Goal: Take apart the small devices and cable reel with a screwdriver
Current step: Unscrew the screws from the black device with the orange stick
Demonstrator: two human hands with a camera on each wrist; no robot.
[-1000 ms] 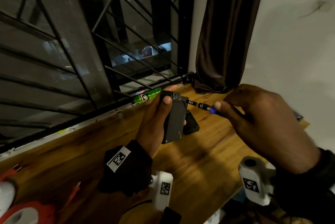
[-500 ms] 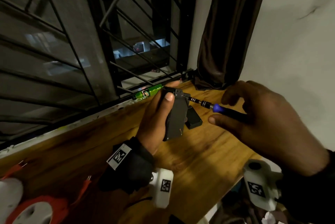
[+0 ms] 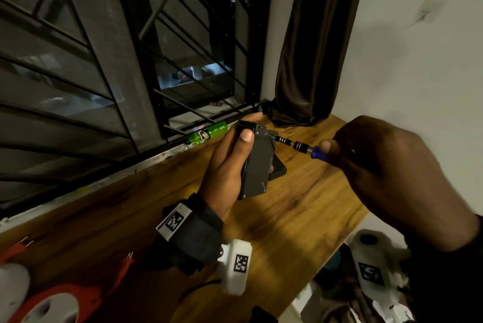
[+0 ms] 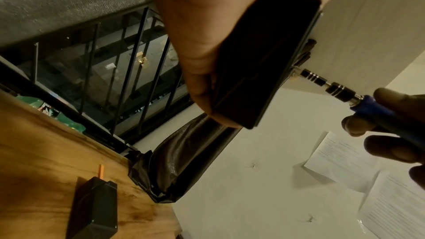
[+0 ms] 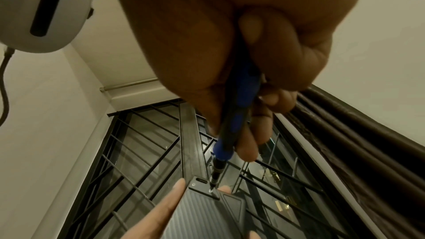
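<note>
Now the left hand (image 3: 230,166) is gripping a dark gray device (image 3: 257,166) upright above the wooden table (image 3: 300,218), while the right hand (image 3: 386,166) is pinching a blue screwdriver (image 3: 317,153), its tip pointing left into the device's top end.

From the head we look down and forward onto the wooden table (image 3: 300,213), window grille (image 3: 183,35) beyond. Our left wrist view peers up from just above that table; the right wrist view looks along the screwdriver (image 5: 239,108) toward the grille. All three share the dark device (image 3: 257,163).
</note>
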